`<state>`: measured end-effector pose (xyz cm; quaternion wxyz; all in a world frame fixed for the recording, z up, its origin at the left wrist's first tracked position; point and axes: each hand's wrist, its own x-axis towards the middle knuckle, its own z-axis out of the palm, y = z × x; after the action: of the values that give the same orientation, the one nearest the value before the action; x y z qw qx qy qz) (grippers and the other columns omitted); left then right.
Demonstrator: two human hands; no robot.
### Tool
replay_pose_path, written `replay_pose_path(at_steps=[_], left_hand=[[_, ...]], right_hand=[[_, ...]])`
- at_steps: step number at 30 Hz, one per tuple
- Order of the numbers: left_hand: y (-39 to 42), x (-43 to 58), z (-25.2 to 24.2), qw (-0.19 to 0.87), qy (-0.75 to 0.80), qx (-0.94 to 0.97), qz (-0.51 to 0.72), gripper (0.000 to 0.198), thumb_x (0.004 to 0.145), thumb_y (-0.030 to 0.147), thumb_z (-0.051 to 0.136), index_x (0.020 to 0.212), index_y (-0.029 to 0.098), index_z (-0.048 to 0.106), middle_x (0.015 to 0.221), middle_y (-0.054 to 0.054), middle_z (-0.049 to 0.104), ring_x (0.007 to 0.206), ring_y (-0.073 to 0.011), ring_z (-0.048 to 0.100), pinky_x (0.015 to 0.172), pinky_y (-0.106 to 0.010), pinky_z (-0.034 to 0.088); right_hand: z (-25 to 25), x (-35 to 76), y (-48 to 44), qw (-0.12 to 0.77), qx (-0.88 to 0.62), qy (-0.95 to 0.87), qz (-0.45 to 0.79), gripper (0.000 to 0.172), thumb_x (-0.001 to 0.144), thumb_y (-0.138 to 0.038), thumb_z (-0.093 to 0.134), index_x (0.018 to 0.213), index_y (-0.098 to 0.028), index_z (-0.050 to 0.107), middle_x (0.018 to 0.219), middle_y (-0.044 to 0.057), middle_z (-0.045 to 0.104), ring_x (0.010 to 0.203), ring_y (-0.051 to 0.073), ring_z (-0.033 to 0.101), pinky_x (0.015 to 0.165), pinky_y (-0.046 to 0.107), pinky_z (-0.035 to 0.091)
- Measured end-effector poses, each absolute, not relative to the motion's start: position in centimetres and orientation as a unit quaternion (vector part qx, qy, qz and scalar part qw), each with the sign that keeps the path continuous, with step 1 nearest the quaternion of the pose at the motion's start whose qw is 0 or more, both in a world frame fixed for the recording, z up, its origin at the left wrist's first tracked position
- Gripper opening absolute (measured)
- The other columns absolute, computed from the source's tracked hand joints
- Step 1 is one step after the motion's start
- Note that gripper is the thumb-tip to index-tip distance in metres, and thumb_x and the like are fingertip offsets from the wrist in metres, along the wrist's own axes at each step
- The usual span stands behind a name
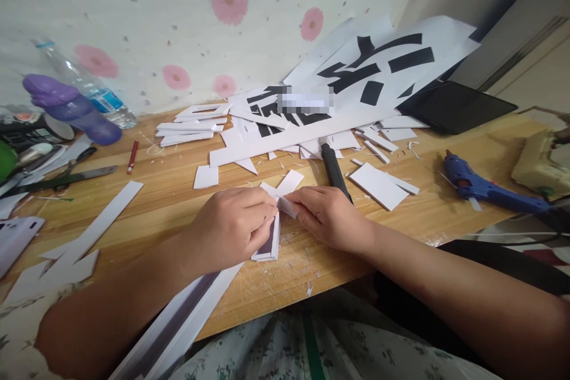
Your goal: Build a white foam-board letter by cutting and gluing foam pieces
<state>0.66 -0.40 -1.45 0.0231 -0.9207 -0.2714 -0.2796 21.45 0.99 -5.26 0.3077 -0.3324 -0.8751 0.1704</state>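
Observation:
My left hand [236, 222] is closed, its fingers pressed on the top end of a small white foam board box piece [275, 243] with a dark inside. My right hand [332, 217] pinches a small white foam board strip [288, 207] against that same end, where the fingertips of both hands nearly meet. Just behind the fingers lies another white strip [290, 181]. Under my left forearm a long white foam board channel [191, 320] runs off the table's front edge. Fingers partly hide the joint between strip and box piece.
A black-handled tool [335, 169] lies behind my right hand. At right are a blue glue gun [490, 187] and a white board offcut [378, 185]. Sheets with black shapes [374, 71] lean at the back. Scissors [66, 178], a red pencil [132, 157] and a purple bottle [75, 110] are at left.

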Motion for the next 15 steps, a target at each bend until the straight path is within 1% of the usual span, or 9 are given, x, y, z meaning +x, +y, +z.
replay_pose_path(at_steps=[6,15], left_hand=[[-0.33,0.67,-1.54,0.018,-0.272,-0.921,-0.279,0.018,0.083,0.007,0.052,0.078,0.011,0.069,0.084,-0.008,0.071,0.074,-0.0164,0.068,0.066,-0.027,0.056],[-0.31,0.67,-1.57,0.021,-0.271,-0.92,-0.282,0.018,0.083,0.007,0.052,0.077,0.012,0.068,0.083,-0.008,0.071,0.073,-0.0157,0.068,0.066,-0.026,0.057]], right_hand=[[-5.12,21.75,1.28,0.321,-0.309,-0.874,0.194,0.018,0.091,-0.016,0.046,0.092,-0.013,0.064,0.08,0.006,0.069,0.07,0.014,0.061,0.065,0.024,0.046],[-5.24,21.79,1.47,0.308,-0.304,-0.885,0.173,0.021,0.094,-0.019,0.043,0.093,-0.013,0.063,0.079,0.006,0.068,0.07,0.014,0.062,0.065,0.025,0.046]])
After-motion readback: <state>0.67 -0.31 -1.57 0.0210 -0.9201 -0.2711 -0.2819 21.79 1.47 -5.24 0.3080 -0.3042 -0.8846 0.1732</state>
